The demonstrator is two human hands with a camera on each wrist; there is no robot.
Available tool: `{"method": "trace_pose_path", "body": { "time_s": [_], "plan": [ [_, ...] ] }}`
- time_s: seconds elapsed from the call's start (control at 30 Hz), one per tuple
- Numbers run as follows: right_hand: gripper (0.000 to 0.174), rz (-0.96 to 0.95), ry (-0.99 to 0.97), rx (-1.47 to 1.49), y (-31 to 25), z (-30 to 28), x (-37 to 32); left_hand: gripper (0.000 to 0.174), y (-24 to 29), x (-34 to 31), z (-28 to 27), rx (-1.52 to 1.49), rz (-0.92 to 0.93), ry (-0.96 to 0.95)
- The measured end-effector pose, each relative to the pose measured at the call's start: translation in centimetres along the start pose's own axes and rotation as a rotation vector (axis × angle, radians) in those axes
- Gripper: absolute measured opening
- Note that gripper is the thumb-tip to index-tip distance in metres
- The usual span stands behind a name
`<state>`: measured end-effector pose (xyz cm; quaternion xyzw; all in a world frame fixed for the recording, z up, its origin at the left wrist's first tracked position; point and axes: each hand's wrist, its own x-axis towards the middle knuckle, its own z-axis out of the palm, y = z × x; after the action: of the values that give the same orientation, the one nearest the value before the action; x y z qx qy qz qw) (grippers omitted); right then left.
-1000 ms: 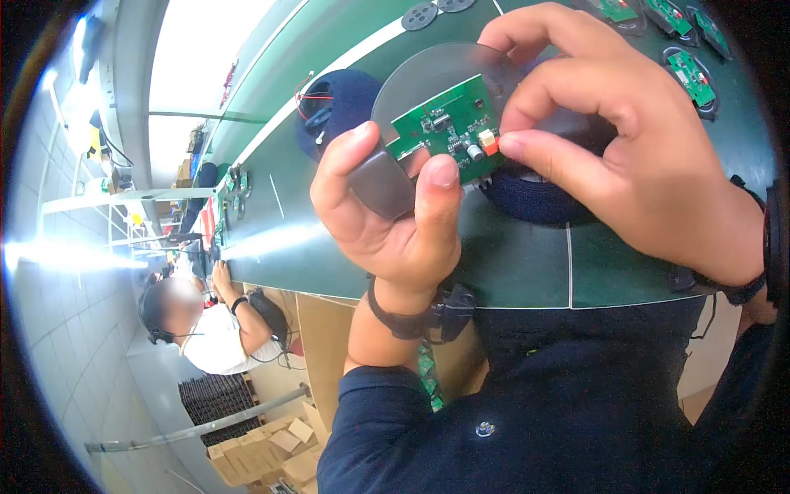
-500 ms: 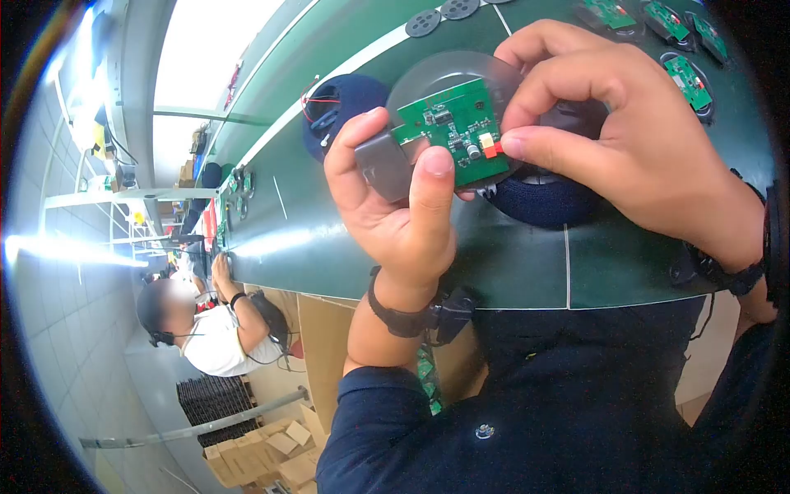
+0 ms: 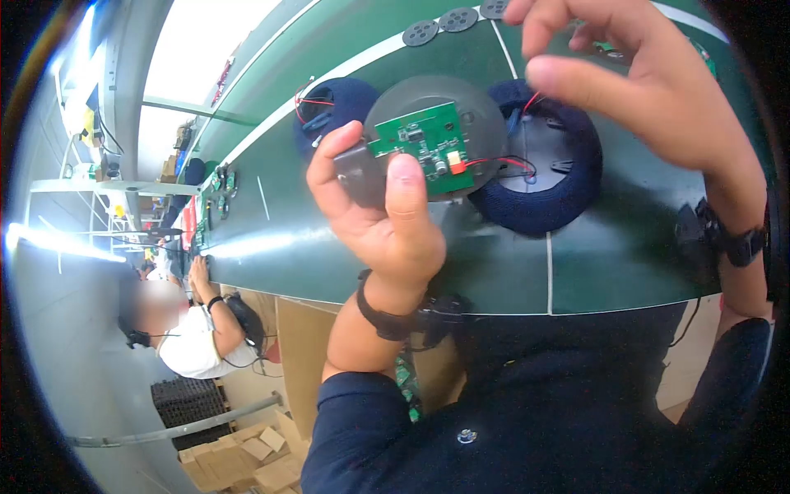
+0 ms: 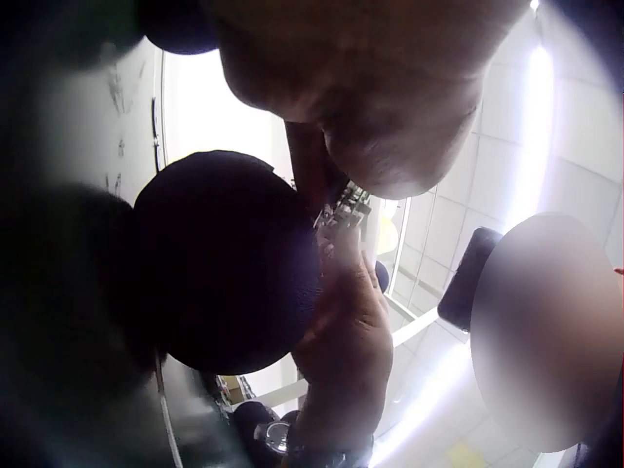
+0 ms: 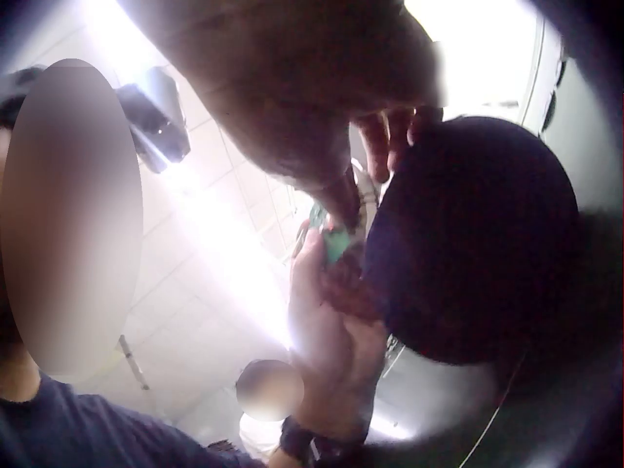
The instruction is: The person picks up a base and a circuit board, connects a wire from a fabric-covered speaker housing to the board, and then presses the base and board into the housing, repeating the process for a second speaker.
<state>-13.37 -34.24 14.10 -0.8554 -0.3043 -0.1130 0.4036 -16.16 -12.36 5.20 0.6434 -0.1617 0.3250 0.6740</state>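
Note:
The left hand (image 3: 383, 218) grips a dark round plate (image 3: 481, 119) carrying a green circuit board (image 3: 440, 123), its thumb on the board's lower edge. A red and black wire pair runs from the board's red and white connector (image 3: 457, 162) into a navy fabric-covered ring-shaped housing (image 3: 576, 193) on the table. The right hand (image 3: 650, 90) hovers above and right of that housing, fingers loosely bent and apart, holding nothing. In the right wrist view the housing (image 5: 478, 244) shows as a dark round shape beside both hands.
A second navy housing (image 3: 354, 99) with red wires lies behind the left hand. Round grey discs (image 3: 458, 20) lie at the far side of the green table (image 3: 321, 255). More circuit boards (image 3: 216, 198) lie at the left, where another person (image 3: 202, 333) works.
The right hand has let go at the connector and moved up and away to the right. The wires and the housing's inside now show. The left hand and board have shifted slightly left and down.

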Motion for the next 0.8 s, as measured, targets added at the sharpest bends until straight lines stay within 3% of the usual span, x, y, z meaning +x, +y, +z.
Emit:
{"method": "trace_pose_path", "body": {
  "time_s": [0.07, 0.13, 0.17, 0.2, 0.27, 0.33, 0.4, 0.47, 0.53, 0.6, 0.67, 0.8],
  "plan": [
    [0.036, -0.068, -0.107, -0.081, 5.4, -1.9, 0.3, 0.047, 0.3, 0.0, 0.0, -0.008, -0.013, 0.013],
    [0.037, 0.042, -0.251, -0.060, 5.9, -2.5, -0.3, 0.048, 0.0, -0.1, -0.3, 0.090, 0.087, -0.033],
    [0.049, 0.153, -0.430, -0.104, 5.9, -3.1, 0.0, 0.048, -0.1, -0.2, -0.3, 0.055, 0.122, -0.042],
    [0.044, 0.077, -0.451, -0.091, 6.3, -2.8, -0.1, 0.048, -0.3, -0.1, -0.3, 0.043, 0.126, -0.035],
    [0.036, 0.157, -0.524, 0.002, 6.0, -3.3, 0.7, 0.047, -0.5, -0.1, -0.3, 0.038, 0.166, -0.057],
    [0.033, 0.245, -0.542, 0.140, 5.7, -3.9, 1.2, 0.047, -0.4, -0.1, -0.3, 0.044, 0.168, -0.027],
    [0.029, 0.327, -0.562, 0.285, 5.6, -3.9, 1.8, 0.047, -0.4, -0.2, -0.6, 0.039, 0.055, -0.028],
    [0.019, 0.324, -0.362, 0.476, 5.6, -3.4, 1.8, 0.047, -0.7, -0.1, -0.5, 0.056, 0.095, -0.016],
    [0.019, 0.268, -0.353, 0.566, 6.3, -2.0, 1.6, 0.044, -0.9, -0.1, -0.6, 0.029, 0.071, -0.068],
    [0.023, 0.084, -0.372, 0.730, 6.0, -1.0, 1.3, 0.043, -0.7, 0.0, -0.5, 0.009, 0.053, -0.080],
    [0.029, 0.117, -0.352, 0.695, 5.3, -0.2, 1.1, 0.047, -0.8, 0.0, -0.3, 0.006, 0.063, -0.044],
    [0.027, 0.008, -0.320, 0.710, 4.6, 0.6, 0.7, 0.047, -0.7, 0.0, -0.4, 0.006, 0.058, -0.045]
  ]
}}
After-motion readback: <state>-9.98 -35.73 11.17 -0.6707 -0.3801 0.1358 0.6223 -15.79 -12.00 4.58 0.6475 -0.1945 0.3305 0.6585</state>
